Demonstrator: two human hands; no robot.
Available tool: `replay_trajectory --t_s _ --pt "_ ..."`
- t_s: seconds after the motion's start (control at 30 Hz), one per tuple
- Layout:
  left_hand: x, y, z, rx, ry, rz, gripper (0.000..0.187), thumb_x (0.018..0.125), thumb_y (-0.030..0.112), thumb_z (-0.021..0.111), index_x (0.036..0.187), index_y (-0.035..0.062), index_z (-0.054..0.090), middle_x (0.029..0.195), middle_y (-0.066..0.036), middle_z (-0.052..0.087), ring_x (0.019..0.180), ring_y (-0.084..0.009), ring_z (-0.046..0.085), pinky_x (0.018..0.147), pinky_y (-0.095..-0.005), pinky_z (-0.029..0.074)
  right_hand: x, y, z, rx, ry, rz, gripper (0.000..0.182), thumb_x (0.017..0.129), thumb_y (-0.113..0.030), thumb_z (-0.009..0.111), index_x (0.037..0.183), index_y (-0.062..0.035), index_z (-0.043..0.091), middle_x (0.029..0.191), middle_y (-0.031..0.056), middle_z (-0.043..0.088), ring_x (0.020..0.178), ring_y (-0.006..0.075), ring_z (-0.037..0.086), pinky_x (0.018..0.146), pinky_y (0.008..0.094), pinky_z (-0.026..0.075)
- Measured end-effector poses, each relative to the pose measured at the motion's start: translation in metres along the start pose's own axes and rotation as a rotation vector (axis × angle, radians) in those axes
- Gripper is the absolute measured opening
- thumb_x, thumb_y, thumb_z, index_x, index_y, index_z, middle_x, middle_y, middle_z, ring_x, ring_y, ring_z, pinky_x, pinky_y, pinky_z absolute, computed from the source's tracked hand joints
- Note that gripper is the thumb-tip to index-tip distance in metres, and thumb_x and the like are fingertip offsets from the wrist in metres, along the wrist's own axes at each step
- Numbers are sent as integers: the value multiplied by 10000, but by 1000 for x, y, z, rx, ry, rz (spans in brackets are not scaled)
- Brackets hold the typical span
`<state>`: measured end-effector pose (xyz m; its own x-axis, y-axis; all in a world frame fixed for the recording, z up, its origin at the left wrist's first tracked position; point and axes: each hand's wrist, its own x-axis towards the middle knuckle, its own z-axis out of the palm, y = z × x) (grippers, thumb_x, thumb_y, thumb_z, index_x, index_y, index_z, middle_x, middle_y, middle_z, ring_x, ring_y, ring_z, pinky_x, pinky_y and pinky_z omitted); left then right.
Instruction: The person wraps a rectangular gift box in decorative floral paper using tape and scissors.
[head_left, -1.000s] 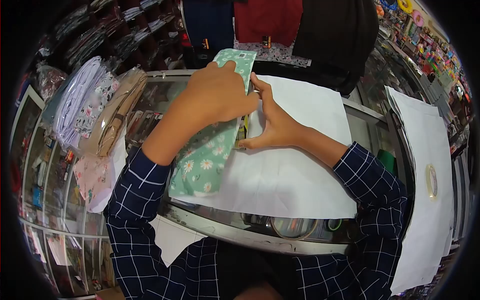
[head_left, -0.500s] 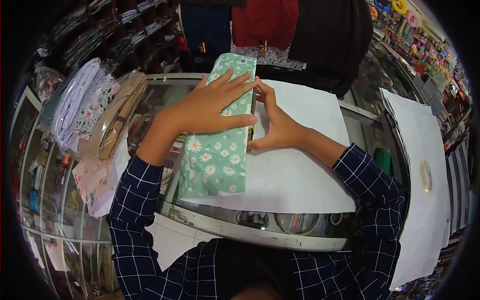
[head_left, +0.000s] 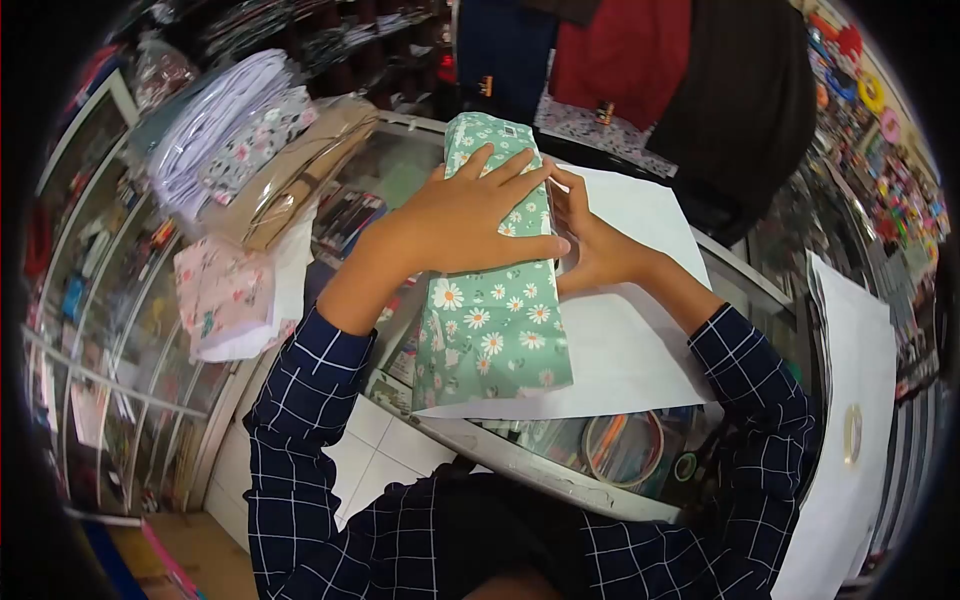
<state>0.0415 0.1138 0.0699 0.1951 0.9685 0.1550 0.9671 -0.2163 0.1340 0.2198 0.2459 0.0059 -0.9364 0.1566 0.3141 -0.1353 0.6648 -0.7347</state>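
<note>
A long box covered in green daisy-print wrapping paper (head_left: 495, 325) lies on a white paper sheet (head_left: 640, 350) on the glass counter. My left hand (head_left: 475, 220) is spread flat across the top of the green paper, its fingers apart and its thumb reaching the right edge. Against the right long side of the box, my right hand (head_left: 600, 240) curves its thumb and fingers, gripping that edge. Its fingertips are partly hidden behind the box and my left hand. The green paper extends past the box toward me, looking flat at its near end.
Plastic-wrapped folded clothes (head_left: 290, 180) and a pink floral piece (head_left: 225, 290) lie to the left. White sheets with a tape roll (head_left: 852, 435) stand at the right. Trousers (head_left: 620, 70) hang behind the counter. A metal rim (head_left: 540, 465) edges the counter's near side.
My view has turned, so the counter appears tilted and shifted to the right. Both hands stay on the green-papered box in nearly the same pose; the dark gap at its right side shows less.
</note>
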Motion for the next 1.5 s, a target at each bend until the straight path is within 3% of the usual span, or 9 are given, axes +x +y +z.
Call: replay_trajectory --t_s 0.3,0.47,0.87,0.97,1.0,1.1,1.2,1.4,1.5 --pt "-48 -14 -9 27 64 -248 862 799 657 560 1479 184 317 1551 -119 259 1411 -430 211 1111 -561 247 55 6 27 83 -167 -163 1378 623 -299 898 1451 -120 -189 1528 267 42 1447 390 53 1186 479 88" --pt "-60 -16 -9 6 99 -335 872 798 668 551 1479 171 326 1547 -117 270 1417 -418 202 1133 -517 240 67 15 39 83 -181 -171 1368 641 -330 883 1481 -152 -181 1502 342 129 1411 467 169 1164 495 163" --pt "-59 -23 -10 14 75 -328 937 772 714 528 1493 163 294 1551 -126 255 1434 -378 178 1152 -500 198 67 18 42 158 -160 -113 1373 624 -405 887 1494 -148 -143 1496 346 152 1411 449 194 1162 488 179" --pt "-58 -19 -9 72 86 -325 939 770 720 526 1484 149 311 1546 -128 265 1433 -369 186 1164 -529 130 56 -13 23 -36 -238 72 1342 644 -422 871 1497 -140 -126 1492 352 153 1408 443 209 1162 478 185" --pt "-59 -18 -8 103 91 -325 938 770 721 525 1480 144 318 1543 -128 270 1433 -365 189 1168 -539 103 50 -16 17 -38 -241 54 1206 703 -510 798 1518 -131 -7 1516 312 154 1416 429 200 1154 517 174" --pt "-60 -21 -4 121 128 -278 928 784 715 517 1467 115 335 1534 -141 283 1431 -350 205 1168 -557 29 33 -12 -25 -724 -379 555 931 802 -662 580 1492 -122 265 1548 227 179 1434 398 172 1115 618 135" --pt "-61 -22 -1 91 181 -228 902 802 682 536 1451 82 359 1519 -173 297 1425 -344 227 1181 -512 49 1 0 -61 -738 -113 782 831 842 -592 575 1354 40 404 1314 317 468 1226 436 471 1004 421 408" --pt "-60 -21 -5 5 200 -219 890 798 656 576 1431 60 387 1499 -194 330 1412 -376 246 1174 -464 148 -42 4 -79 -568 146 638 802 786 -378 734 1364 33 357 1207 270 522 1098 360 566 891 407 480" --pt "-60 -27 -2 18 208 -177 893 794 653 588 1430 60 388 1494 -200 336 1408 -382 254 1169 -460 171 -30 -20 -80 -295 176 907 891 736 -296 789 1403 16 288 1215 233 492 1032 298 589 827 373 510"
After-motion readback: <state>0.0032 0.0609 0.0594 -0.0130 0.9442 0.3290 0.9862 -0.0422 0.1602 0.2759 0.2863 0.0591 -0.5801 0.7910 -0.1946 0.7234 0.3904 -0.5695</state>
